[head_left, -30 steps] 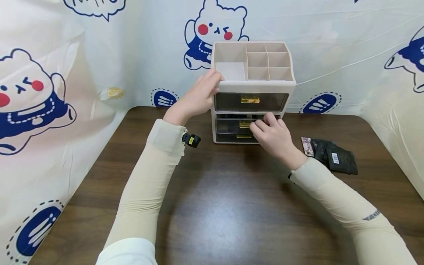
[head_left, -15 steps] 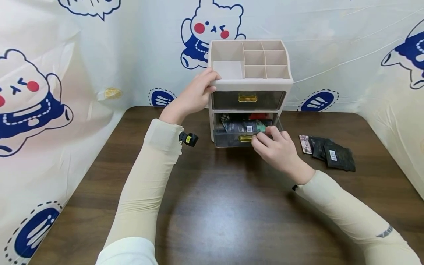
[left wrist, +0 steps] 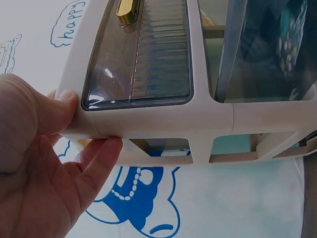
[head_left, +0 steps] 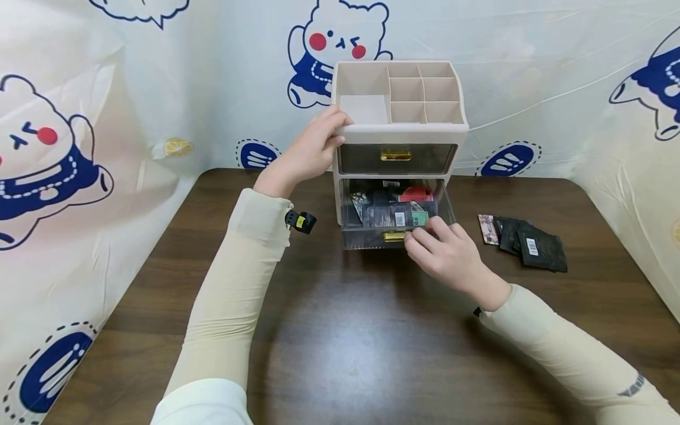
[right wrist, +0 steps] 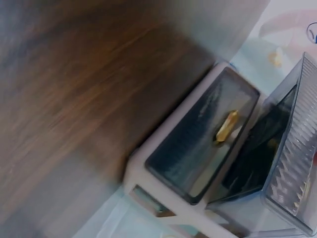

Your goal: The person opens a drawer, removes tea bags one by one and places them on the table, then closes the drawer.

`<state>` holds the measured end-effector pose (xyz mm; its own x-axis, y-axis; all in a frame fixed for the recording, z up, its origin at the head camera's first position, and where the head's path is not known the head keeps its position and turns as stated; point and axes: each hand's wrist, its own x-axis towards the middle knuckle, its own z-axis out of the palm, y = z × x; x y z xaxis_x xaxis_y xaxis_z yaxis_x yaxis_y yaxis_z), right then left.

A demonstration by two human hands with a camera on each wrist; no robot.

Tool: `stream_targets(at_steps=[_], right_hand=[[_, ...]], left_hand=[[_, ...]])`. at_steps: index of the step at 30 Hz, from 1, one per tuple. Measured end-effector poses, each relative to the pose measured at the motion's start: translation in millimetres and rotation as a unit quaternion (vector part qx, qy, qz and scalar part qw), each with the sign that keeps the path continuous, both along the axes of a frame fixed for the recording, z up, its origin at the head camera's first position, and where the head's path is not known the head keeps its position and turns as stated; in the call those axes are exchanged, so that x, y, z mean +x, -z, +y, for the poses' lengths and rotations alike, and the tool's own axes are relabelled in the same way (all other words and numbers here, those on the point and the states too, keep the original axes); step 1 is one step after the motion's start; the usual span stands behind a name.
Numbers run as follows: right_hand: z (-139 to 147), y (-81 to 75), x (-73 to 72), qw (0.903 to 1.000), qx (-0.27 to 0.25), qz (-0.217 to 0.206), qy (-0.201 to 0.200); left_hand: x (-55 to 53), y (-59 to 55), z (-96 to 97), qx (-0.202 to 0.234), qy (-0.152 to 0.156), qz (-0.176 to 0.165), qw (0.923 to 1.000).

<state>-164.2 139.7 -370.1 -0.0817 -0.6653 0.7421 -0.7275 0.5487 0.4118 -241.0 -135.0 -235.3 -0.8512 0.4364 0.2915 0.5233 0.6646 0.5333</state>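
Observation:
A cream desktop drawer organizer (head_left: 404, 134) stands at the back of the table. My left hand (head_left: 305, 154) grips its upper left front corner; in the left wrist view the thumb (left wrist: 64, 106) lies on the front face and the fingers on the side. The lower drawer (head_left: 363, 238), clear grey with a gold handle, is pulled out. My right hand (head_left: 448, 254) holds its front edge just right of the handle with curled fingers. Inside lie dark flat packets (head_left: 379, 216) and a red one (head_left: 416, 194). The right wrist view shows the drawers but not the hand.
Several black packets (head_left: 543, 249) and a pink patterned one (head_left: 488, 229) lie on the wooden table (head_left: 340, 342) right of the organizer. Its upper drawer (head_left: 366, 159) is closed. A printed cloth (head_left: 255, 71) hangs right behind.
The lower drawer has slid out toward me with my right hand, exposing the packets inside. My left hand keeps its grip on the organizer's corner.

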Motion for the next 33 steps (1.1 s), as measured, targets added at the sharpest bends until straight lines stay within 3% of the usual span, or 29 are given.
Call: stream_targets(at_steps=[13, 21, 25, 29, 31, 33], right_hand=[[-4, 6.8, 13.2, 0.9997, -0.018, 0.018, 0.004], [-6, -9.7, 17.8, 0.9993, -0.005, -0.034, 0.018], [-5, -26.1, 17.7, 0.9954, -0.027, -0.091, 0.005], [-2, -50.2, 12.7, 0.9854, -0.036, -0.166, -0.002], [-2, -65.1, 8.2, 0.9766, -0.029, -0.213, 0.009], [-3, -80.6, 2.1, 0.9617, -0.021, -0.271, 0.038]], left_hand=[[-2.0, 3.0, 0.4, -0.001, 0.002, 0.003, 1.0], [-1.0, 1.8, -2.3, 0.005, 0.001, 0.011, 0.9999], [-0.4, 1.6, -2.0, 0.006, 0.002, 0.011, 0.9999], [0.0, 1.6, -0.9, 0.007, 0.007, 0.009, 0.9999], [0.2, 1.7, -0.8, 0.008, 0.007, 0.008, 0.9999], [0.4, 1.8, -1.2, 0.008, 0.006, 0.009, 0.9999]])
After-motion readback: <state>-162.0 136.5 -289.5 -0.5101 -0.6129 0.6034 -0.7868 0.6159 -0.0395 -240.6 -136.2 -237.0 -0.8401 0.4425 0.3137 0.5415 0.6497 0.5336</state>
